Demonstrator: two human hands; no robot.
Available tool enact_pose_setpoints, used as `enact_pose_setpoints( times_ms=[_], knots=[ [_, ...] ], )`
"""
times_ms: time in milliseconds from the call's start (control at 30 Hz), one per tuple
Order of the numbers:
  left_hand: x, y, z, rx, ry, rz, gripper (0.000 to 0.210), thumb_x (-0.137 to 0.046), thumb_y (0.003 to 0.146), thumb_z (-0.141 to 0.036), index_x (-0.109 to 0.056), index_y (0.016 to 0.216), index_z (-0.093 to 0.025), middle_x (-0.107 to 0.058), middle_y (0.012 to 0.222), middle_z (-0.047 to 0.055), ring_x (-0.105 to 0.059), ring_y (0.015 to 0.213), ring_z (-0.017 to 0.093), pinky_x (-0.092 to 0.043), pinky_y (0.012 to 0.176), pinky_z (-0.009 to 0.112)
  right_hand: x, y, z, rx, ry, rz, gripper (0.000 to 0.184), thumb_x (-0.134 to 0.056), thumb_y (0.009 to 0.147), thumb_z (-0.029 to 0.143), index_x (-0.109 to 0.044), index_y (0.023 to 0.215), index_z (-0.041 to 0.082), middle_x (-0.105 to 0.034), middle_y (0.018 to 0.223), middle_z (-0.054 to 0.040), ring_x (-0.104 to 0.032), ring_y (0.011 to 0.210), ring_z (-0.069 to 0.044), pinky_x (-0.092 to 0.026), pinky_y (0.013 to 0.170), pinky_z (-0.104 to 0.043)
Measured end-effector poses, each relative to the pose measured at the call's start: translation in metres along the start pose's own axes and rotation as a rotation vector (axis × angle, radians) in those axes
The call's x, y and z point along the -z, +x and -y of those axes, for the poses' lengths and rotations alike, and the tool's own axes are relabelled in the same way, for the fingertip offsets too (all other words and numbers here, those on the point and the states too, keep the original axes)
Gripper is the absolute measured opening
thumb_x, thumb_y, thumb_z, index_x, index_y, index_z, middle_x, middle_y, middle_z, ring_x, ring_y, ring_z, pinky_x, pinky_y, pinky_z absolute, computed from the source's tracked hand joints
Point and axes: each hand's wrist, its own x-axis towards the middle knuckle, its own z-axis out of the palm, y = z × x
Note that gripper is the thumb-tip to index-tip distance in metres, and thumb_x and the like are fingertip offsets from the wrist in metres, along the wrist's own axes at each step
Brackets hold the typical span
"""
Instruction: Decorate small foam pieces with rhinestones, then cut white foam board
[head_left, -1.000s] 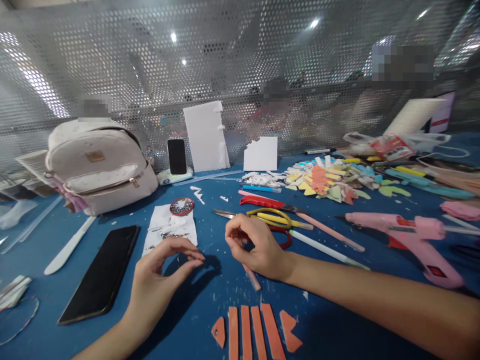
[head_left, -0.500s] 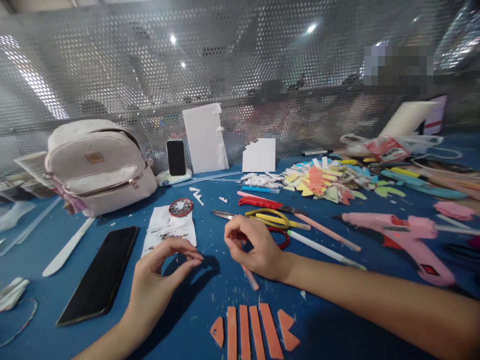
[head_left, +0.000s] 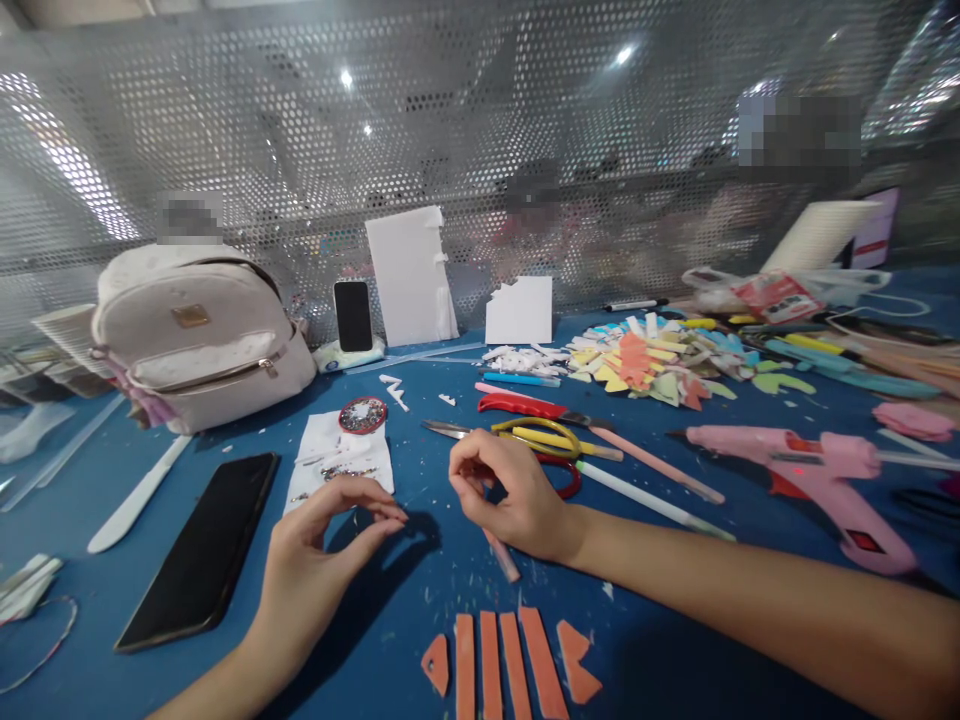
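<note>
My left hand (head_left: 326, 555) hovers over the blue table beside a white paper sheet (head_left: 309, 452), its thumb and fingertips brought together in a pinch. Whatever they may hold is too small to make out. My right hand (head_left: 517, 495) is curled, fingertips against the thumb, in front of scissors with yellow handles (head_left: 574, 440); anything inside is hidden. A pink stick (head_left: 504, 560) pokes out below it. Nearer me lie orange foam strips (head_left: 490, 665), a triangular orange head piece with a hole (head_left: 436, 665) and an orange tail piece (head_left: 576, 660), laid out like a fish.
A pink glue gun (head_left: 795, 460) lies right, past a red-handled cutter (head_left: 521, 404) and a white stick (head_left: 652, 500). Foam scraps (head_left: 645, 355) are heaped behind. On the left are a dark phone (head_left: 202, 550), a white plastic knife (head_left: 139, 495) and a pale backpack (head_left: 199, 340).
Both hands keep the same pose and place. The view has shifted very slightly; nothing on the table has visibly moved.
</note>
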Motion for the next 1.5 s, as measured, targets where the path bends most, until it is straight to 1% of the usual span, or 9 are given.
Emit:
enact_pose_setpoints(
  times_ms=[167,300,533,700,900,1033,1200,1267,1500],
  knots=[
    [-0.0024,-0.0015,-0.0025,0.039,-0.043,-0.057,0.008,-0.074,0.079,-0.015,-0.073,0.081,-0.023,-0.076,0.076,0.001,-0.071,0.075,0.018,-0.058,0.072,0.027,0.0002,0.0000,0.0001,-0.013,0.001,0.006,0.006,-0.052,0.089,0.017,-0.050,0.086,0.021,-0.050,0.067,0.0046,-0.046,0.054,-0.010,-0.037,0.053,-0.023],
    [-0.0031,-0.0018,-0.0038,0.038,-0.040,-0.027,0.008,-0.074,0.079,-0.015,-0.073,0.081,-0.023,-0.076,0.076,0.000,-0.071,0.075,0.018,-0.057,0.072,0.027,0.0005,0.0005,0.0004,-0.008,-0.008,0.007,0.006,-0.052,0.089,0.015,-0.051,0.086,0.021,-0.051,0.067,0.0043,-0.047,0.054,-0.010,-0.037,0.053,-0.023],
    [-0.0035,-0.0020,-0.0038,0.059,-0.038,-0.045,0.006,-0.073,0.079,-0.016,-0.073,0.081,-0.022,-0.076,0.076,0.002,-0.071,0.076,0.019,-0.058,0.072,0.029,0.0000,0.0009,0.0003,0.000,-0.018,-0.001,0.006,-0.051,0.090,0.016,-0.051,0.086,0.021,-0.052,0.067,0.0040,-0.047,0.054,-0.010,-0.038,0.053,-0.023],
    [-0.0004,0.0003,-0.0010,0.010,0.003,0.010,0.006,-0.074,0.080,-0.016,-0.074,0.082,-0.023,-0.076,0.077,0.002,-0.071,0.075,0.019,-0.059,0.071,0.028,0.0000,0.0005,-0.0001,0.010,-0.018,-0.001,0.006,-0.051,0.089,0.016,-0.050,0.086,0.021,-0.053,0.068,0.0038,-0.048,0.054,-0.010,-0.038,0.053,-0.023],
    [-0.0041,-0.0029,-0.0030,0.055,-0.052,-0.054,0.008,-0.074,0.079,-0.015,-0.074,0.080,-0.023,-0.075,0.076,0.000,-0.070,0.076,0.018,-0.056,0.072,0.027,0.0005,0.0008,0.0002,0.003,-0.018,0.002,0.006,-0.051,0.089,0.015,-0.050,0.086,0.021,-0.052,0.068,0.0041,-0.047,0.054,-0.010,-0.038,0.054,-0.023],
    [-0.0042,-0.0033,-0.0028,0.057,-0.062,-0.049,0.010,-0.074,0.079,-0.014,-0.074,0.079,-0.025,-0.075,0.076,-0.002,-0.069,0.076,0.016,-0.055,0.073,0.024,0.0006,0.0005,-0.0003,0.006,-0.023,0.006,0.006,-0.051,0.089,0.015,-0.051,0.086,0.021,-0.052,0.068,0.0039,-0.047,0.055,-0.010,-0.037,0.054,-0.023],
    [0.0001,-0.0016,0.0004,0.016,0.008,0.010,0.010,-0.074,0.081,-0.015,-0.074,0.081,-0.025,-0.076,0.077,-0.002,-0.070,0.076,0.015,-0.054,0.073,0.022,0.0012,-0.0001,-0.0006,0.025,-0.010,0.022,0.006,-0.052,0.089,0.015,-0.052,0.087,0.020,-0.053,0.068,0.0038,-0.048,0.055,-0.010,-0.038,0.055,-0.023],
    [0.0009,-0.0012,0.0012,0.004,0.022,0.010,0.009,-0.073,0.082,-0.016,-0.074,0.079,-0.024,-0.076,0.077,-0.002,-0.070,0.077,0.015,-0.054,0.074,0.023,0.0015,-0.0001,-0.0003,0.032,-0.009,0.024,0.005,-0.052,0.089,0.016,-0.052,0.087,0.020,-0.053,0.067,0.0039,-0.048,0.055,-0.010,-0.038,0.056,-0.023],
    [0.0031,0.0004,0.0027,-0.036,0.048,0.032,0.009,-0.073,0.082,-0.017,-0.076,0.078,-0.024,-0.077,0.078,-0.001,-0.071,0.077,0.016,-0.054,0.075,0.023,0.0019,0.0010,0.0027,0.101,-0.018,0.044,0.006,-0.053,0.088,0.014,-0.053,0.084,0.020,-0.052,0.066,0.0050,-0.048,0.055,-0.009,-0.039,0.057,-0.022]
  ],
)
